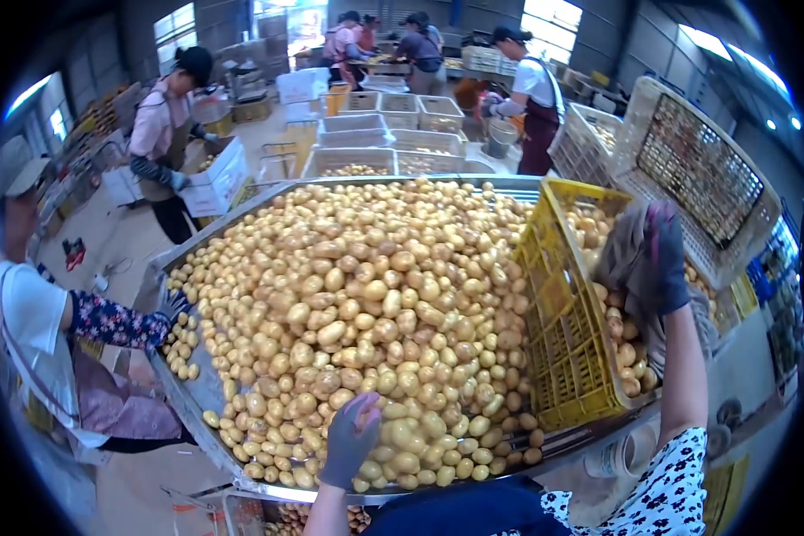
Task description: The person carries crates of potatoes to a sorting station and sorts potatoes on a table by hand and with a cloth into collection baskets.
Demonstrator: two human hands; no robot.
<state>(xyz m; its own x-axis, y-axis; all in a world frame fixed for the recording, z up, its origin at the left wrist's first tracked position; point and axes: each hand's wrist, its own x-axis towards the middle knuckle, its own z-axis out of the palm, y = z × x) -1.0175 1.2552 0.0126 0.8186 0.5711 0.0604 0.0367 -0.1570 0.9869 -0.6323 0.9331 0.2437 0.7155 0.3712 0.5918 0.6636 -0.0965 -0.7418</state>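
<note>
Grey cloth (pixel 623 250), rumpled and dull, lies against the gloved right hand (pixel 665 259), whose bare forearm (pixel 684 375) reaches forward; I cannot tell whether its fingers close on it. Beside it, a yellow crate (pixel 558 304) holds smooth golden potatoes (pixel 590 225); farther left, the gloved left hand (pixel 352 439), fingers loosely apart, is at the near edge of a glossy potato pile (pixel 366 295).

Crate (pixel 570 308) right of potatoes (pixel 366 295), apparently on table (pixel 205 386)

Potatoes (pixel 366 295) lie heaped near both gloved hands (pixel 350 445).
</note>
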